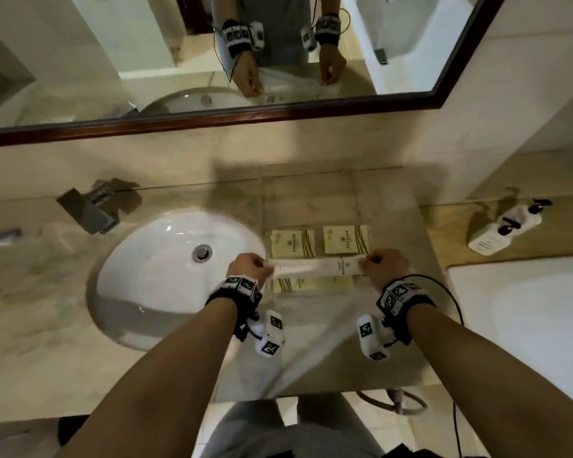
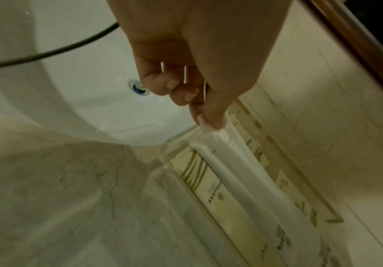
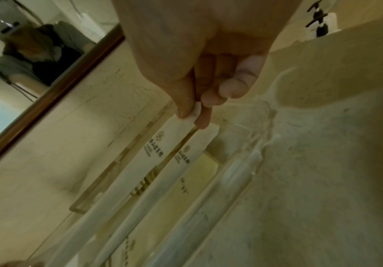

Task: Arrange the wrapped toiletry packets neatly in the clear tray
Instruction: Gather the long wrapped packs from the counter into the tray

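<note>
White and long, a pair of slim wrapped packets [image 1: 315, 266] lie side by side, stretched between the two hands across the clear tray [image 1: 311, 183], which sits on the beige stone counter [image 1: 166, 375] just right of the white oval sink [image 1: 166, 279]. The left hand [image 1: 249, 268] pinches the packets' left end between thumb and forefinger, its other fingers curled into the palm, as the left wrist view shows. The right hand [image 1: 385, 266] pinches the right end of the far packet in the same way, thumb pressed against fingertip; the nearer packet's end lies just under those fingers, and whether it is gripped too cannot be told. Beyond the long packets, two square yellow sachets [image 1: 318, 241] with gold stripes lie flat in the tray side by side, and another yellow sachet [image 1: 315, 285] lies on the near side, partly hidden under the long packets. A dark-framed mirror [image 1: 212, 117] hangs above the counter, a chrome tap [image 1: 95, 206] stands behind the sink, and a white pump bottle [image 1: 506, 228] stands on the ledge to the right.
</note>
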Motion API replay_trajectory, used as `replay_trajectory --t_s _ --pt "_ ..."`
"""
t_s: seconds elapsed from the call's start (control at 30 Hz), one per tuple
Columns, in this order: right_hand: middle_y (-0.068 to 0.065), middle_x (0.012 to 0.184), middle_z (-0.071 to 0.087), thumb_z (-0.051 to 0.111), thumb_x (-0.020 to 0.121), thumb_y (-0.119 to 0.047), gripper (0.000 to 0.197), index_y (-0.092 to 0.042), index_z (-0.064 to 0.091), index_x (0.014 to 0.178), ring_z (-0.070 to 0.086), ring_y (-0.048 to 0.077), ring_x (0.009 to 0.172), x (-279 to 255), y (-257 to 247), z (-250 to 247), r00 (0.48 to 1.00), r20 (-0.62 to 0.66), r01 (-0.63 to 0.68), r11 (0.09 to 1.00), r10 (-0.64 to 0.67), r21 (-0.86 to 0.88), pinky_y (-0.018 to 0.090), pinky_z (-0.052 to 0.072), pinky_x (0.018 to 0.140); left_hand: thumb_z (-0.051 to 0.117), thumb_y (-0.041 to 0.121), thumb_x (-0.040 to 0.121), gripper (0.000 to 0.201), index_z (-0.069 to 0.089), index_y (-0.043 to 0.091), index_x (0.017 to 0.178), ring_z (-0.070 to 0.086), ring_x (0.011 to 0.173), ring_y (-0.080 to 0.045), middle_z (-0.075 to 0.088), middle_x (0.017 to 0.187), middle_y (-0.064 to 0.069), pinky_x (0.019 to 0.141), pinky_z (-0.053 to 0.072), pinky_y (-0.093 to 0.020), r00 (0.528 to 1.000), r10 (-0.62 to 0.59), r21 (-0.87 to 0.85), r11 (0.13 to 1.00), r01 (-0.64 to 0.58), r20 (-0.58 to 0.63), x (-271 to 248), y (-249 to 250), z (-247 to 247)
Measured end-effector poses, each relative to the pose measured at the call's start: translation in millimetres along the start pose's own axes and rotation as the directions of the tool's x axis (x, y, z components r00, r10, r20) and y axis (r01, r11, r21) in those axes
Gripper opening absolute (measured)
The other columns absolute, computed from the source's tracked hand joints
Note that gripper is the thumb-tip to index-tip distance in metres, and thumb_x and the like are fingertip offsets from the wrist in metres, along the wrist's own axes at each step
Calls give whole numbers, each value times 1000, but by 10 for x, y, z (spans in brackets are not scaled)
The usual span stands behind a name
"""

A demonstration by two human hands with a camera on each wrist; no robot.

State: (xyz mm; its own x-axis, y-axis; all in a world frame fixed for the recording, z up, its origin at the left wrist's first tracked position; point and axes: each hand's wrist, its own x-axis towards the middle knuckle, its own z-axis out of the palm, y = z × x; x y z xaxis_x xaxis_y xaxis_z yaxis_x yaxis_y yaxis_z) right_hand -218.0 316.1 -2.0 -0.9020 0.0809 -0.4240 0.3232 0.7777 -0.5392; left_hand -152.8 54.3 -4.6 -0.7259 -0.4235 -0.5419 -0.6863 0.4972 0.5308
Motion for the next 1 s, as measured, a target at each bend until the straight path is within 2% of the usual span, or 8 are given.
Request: replay_trajectory --t_s 0.1,0.2,0.37,0.53,0.67,0.77,0.93,1.0 --pt "13 91 71 60 91 -30 24 -9 72 96 65 30 81 121 60 -38 1000 26 9 995 -6 -103 32 52 68 67 27 85 20 73 12 96 67 93 -28 74 97 -11 78 51 -28 999 -12 68 998 15 -36 0 105 84" --pt "11 92 70 55 92 -31 24 -11 68 94 62 27 77 234 68 0 998 20 57 975 -54 -213 29 48 65 64 29 86 20 73 16 99 67 97 -28 73 101 -9 83 53 -31 998 14 153 988 -4 -68 26 171 139" --pt "9 93 69 54 92 -33 21 -15 65 91 61 27 79 351 56 105 994 -12 102 935 -113 -339 30 46 64 57 29 88 20 72 20 97 65 93 -29 71 100 -6 82 54 -34 989 60 303 953 -16 -136 90 241 225" --pt "8 92 69 53 93 -34 20 -17 63 96 65 29 83 389 84 168 993 -13 103 921 -116 -377 32 49 66 56 28 89 20 70 18 100 63 97 -29 66 105 -7 81 52 -36 984 114 386 921 -54 -135 172 224 311" --pt "7 88 68 56 91 -35 19 -17 60 95 57 25 74 357 65 158 996 -39 67 948 -83 -312 32 50 67 55 31 89 18 65 22 102 61 98 -27 65 105 -4 80 48 -35 986 105 331 942 -57 -130 176 169 317" --pt "6 80 61 61 88 -32 18 -20 50 94 54 27 70 278 -93 179 994 -77 64 983 -79 -173 35 50 67 57 30 89 17 58 21 104 63 94 -26 68 99 -4 80 50 -34 992 74 192 980 -54 -99 149 92 263" --pt "2 74 65 56 88 -35 14 -22 56 87 61 22 68 87 -745 538 963 57 267 961 -263 -77 33 53 63 58 29 91 18 55 16 103 64 88 -28 67 86 -5 77 50 -32 992 32 -5 999 -33 -126 100 -126 -26" --pt "-2 73 65 59 84 -35 11 -24 57 81 62 20 72 -1 -1089 786 930 139 348 937 -340 -40 36 54 72 57 28 90 12 58 17 95 66 89 -29 70 87 -6 78 53 -34 986 16 -53 998 -25 -167 125 -270 -241"
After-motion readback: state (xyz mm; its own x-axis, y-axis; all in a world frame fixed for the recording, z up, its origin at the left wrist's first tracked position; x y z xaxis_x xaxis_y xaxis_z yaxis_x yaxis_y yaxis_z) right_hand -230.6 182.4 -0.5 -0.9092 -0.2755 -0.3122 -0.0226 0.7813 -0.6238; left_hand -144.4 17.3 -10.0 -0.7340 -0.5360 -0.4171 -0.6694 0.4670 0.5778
